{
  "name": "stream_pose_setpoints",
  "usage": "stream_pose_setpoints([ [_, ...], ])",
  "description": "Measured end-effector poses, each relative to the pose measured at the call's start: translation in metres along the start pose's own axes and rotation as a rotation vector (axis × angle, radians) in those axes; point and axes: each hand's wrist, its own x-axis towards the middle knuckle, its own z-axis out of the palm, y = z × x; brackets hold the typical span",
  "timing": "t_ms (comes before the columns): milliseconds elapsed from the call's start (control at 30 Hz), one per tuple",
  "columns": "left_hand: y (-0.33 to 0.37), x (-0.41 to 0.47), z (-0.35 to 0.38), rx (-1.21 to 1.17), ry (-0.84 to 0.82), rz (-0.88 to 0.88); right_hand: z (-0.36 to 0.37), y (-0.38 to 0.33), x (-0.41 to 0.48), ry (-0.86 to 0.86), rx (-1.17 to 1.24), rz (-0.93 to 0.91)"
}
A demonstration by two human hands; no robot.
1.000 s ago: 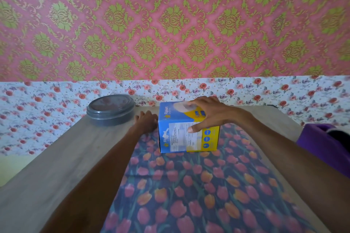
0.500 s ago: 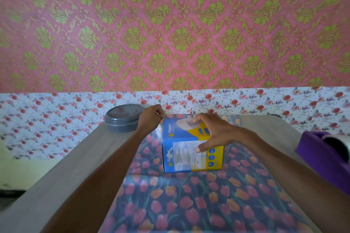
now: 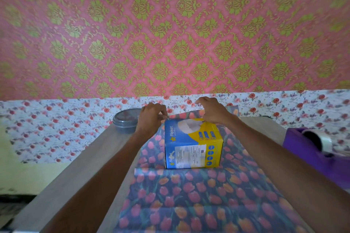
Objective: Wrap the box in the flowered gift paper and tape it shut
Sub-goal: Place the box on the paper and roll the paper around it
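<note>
the right hand (image 3: 212,112) has left the box (image 3: 191,145), which sits on the gift paper (image 3: 189,196) on the table (image 3: 75,166), and joined the left hand (image 3: 151,117) behind it; both grips pinch the paper's far edge upward, starting the wrap.

We see a blue and yellow box (image 3: 193,145) on dark paper (image 3: 189,195) with pink and orange tulips. The tape dispenser (image 3: 310,155) is purple, and the bench (image 3: 91,159) is grey.

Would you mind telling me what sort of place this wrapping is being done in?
Probably a room at home: patterned pink wallpaper, a plain table and a purple tape dispenser beside the gift paper.
</note>
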Motion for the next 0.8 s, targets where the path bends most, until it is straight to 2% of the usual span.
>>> stream_pose_setpoints([
  [67,0.002,0.001,-0.001,0.0,0.0,0.005,-0.002,0.001,0.01,-0.047,-0.187,0.028],
  [167,0.003,0.003,-0.001,0.031,0.002,-0.005,-0.004,0.004,0.013,0.015,-0.244,0.081],
  [367,0.002,0.015,0.005,0.103,0.013,-0.167,-0.01,0.005,-0.002,0.178,-0.144,0.081],
  [500,0.007,0.028,0.009,0.133,0.026,-0.203,-0.015,0.007,-0.011,0.312,-0.039,0.115],
  [667,0.017,0.032,0.014,0.157,-0.049,-0.252,-0.01,-0.007,-0.02,0.325,0.003,0.164],
  [800,0.036,0.016,0.032,0.152,0.032,-0.315,0.012,-0.013,-0.027,0.29,0.065,0.226],
])
